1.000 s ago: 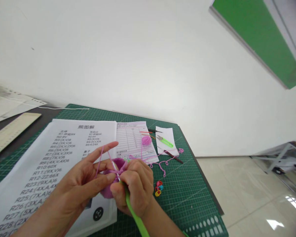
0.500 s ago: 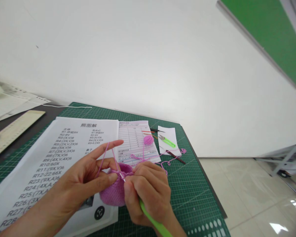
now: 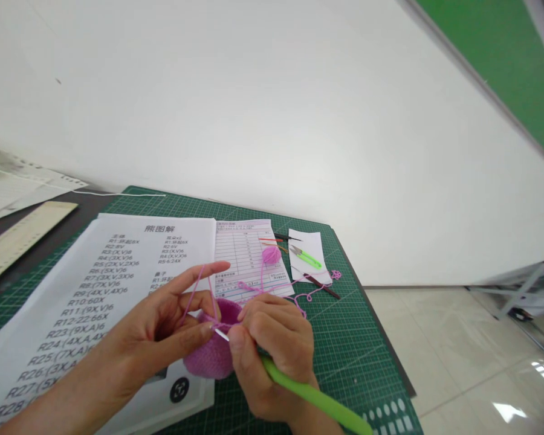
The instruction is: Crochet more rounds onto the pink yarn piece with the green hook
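A round, hollow piece of pink crochet [image 3: 213, 354] is held between both hands, its open top facing up. My left hand [image 3: 163, 332] pinches its rim between thumb and fingers, with the index finger stretched out and pink yarn [image 3: 193, 296] looped over it. My right hand [image 3: 272, 356] is closed around a crochet hook with a green handle [image 3: 317, 396]. The hook's metal shaft [image 3: 222, 334] points left, and its tip lies at the rim beside my left thumb.
A green cutting mat [image 3: 344, 338] carries printed sheets [image 3: 118, 272], a form [image 3: 242, 254], a pink yarn ball [image 3: 271, 255], green snips [image 3: 307, 258] on a white card [image 3: 308, 241], and a dark hook [image 3: 321, 286]. A ruler [image 3: 22, 241] lies left, below the wall.
The green handle has swung to the right and more of it shows. The hook's shaft now slants left, with its tip closer to my left thumb.
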`<act>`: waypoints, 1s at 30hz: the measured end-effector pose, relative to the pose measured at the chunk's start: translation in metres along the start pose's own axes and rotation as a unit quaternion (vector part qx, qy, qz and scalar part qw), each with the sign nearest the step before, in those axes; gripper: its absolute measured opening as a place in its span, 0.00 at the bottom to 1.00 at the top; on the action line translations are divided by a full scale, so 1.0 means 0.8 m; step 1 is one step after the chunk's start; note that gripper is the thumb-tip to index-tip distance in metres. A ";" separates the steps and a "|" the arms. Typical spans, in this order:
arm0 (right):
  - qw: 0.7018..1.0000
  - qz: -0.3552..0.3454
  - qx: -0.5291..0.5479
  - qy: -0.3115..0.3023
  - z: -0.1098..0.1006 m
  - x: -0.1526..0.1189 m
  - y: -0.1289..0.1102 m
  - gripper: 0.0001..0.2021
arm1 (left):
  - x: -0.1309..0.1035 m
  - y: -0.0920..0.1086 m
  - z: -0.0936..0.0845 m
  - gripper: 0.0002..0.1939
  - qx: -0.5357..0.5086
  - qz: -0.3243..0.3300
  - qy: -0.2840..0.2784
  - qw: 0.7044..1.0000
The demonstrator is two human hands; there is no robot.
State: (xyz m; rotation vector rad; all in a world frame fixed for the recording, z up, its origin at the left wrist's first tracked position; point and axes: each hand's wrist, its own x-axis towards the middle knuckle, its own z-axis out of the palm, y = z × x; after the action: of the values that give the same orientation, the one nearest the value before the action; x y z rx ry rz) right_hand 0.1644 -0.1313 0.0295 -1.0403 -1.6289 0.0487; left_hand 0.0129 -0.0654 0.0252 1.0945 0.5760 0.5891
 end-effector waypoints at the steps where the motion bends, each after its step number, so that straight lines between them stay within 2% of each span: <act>1: 1.000 -0.006 -0.009 0.004 0.001 0.000 0.000 0.18 | 0.000 -0.002 0.000 0.30 -0.002 -0.004 -0.002 1.000; 6: 0.998 -0.012 -0.063 0.028 0.002 0.000 0.000 0.13 | -0.004 -0.008 -0.004 0.34 -0.017 -0.034 0.000 0.999; 8: 0.997 0.028 -0.071 0.031 0.000 0.001 -0.002 0.10 | -0.007 -0.007 -0.005 0.35 -0.020 -0.043 0.006 0.999; 11: 0.993 0.086 -0.074 0.012 0.001 0.004 -0.006 0.12 | -0.010 -0.004 -0.004 0.34 -0.023 -0.049 0.008 0.998; 13: 0.993 0.086 -0.075 0.011 0.003 0.004 -0.007 0.13 | -0.010 -0.002 -0.002 0.32 -0.025 -0.051 0.007 0.998; 17: 0.992 0.068 -0.090 0.052 0.010 0.003 -0.007 0.15 | -0.007 -0.002 0.004 0.32 -0.024 -0.045 0.009 0.999; 19: 0.990 0.053 -0.112 0.066 0.014 0.002 -0.006 0.15 | -0.007 -0.002 0.009 0.33 -0.005 -0.033 0.030 0.999; 25: 0.970 -0.028 -0.221 0.097 0.030 -0.003 0.004 0.14 | -0.012 -0.005 0.033 0.38 0.027 0.014 0.166 0.986; 28: 0.960 -0.034 -0.253 0.118 0.041 -0.008 0.009 0.14 | -0.014 -0.009 0.040 0.43 0.028 0.026 0.193 0.980; 30: 0.956 -0.032 -0.251 0.148 0.047 -0.011 0.010 0.14 | -0.013 -0.010 0.039 0.43 -0.011 0.022 0.192 0.981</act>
State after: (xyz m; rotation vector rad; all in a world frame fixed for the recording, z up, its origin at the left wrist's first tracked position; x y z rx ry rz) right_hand 0.1385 -0.1142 0.0050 -1.3027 -1.4249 -0.5671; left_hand 0.0280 -0.0947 0.0300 0.9797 0.8774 0.8529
